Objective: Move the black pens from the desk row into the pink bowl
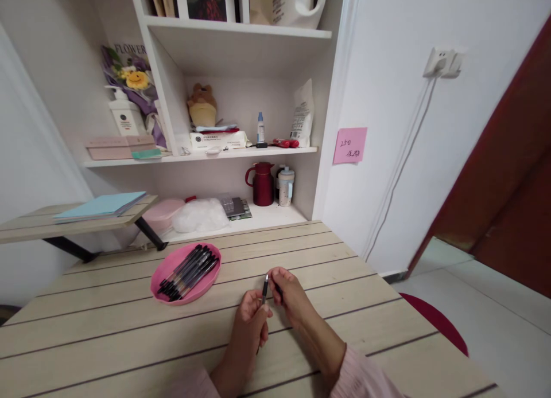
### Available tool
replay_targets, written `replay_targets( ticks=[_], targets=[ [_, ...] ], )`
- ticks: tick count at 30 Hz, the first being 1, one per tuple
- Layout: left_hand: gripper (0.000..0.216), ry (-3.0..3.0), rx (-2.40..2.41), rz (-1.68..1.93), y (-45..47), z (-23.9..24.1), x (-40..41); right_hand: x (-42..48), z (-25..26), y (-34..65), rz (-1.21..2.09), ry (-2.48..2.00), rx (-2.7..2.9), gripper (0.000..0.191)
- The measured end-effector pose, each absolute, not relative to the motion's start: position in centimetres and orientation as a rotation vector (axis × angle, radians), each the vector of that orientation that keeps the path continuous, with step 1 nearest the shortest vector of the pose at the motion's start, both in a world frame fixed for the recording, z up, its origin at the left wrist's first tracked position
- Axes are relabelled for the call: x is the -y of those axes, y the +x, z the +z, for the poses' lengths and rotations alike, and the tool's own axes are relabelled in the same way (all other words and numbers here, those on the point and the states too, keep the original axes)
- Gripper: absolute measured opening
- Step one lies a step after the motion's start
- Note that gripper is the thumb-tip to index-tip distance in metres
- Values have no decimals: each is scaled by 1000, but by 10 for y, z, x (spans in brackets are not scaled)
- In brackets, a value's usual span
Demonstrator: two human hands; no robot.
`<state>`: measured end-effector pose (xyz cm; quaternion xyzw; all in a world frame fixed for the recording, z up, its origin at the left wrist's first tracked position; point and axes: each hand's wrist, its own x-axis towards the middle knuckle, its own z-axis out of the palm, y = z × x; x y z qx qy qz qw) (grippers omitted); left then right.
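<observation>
My left hand [252,323] is closed around a pen [264,290] with a black grip and a pale, shiny tip that points up and away from me. Close beside that tip, my right hand [290,295] is pinched, its thumb and forefinger near the point. A small dark piece [279,295], apparently the pen's cap, shows under the right fingers, mostly hidden by them. To the left of both hands, a pink oval tray [155,288] holds several black pens [189,274] lying side by side.
The wooden slatted table [129,346] spans the foreground. A small raised stand [21,225] bears blue paper [103,206] at the left. Behind are white shelves [241,152] with a red jug [263,184] and a cup [286,187]. A red round stool [437,320] stands at right.
</observation>
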<state>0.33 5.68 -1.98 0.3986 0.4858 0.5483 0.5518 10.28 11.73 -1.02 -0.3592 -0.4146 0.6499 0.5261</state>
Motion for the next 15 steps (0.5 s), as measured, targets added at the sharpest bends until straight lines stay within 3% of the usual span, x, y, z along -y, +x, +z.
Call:
replay_targets(
  ticks=[15],
  targets=[
    [22, 1019, -1265, 1407, 2, -32, -66, -120, -16, 101, 1350, -1000, 1090, 33]
  ],
)
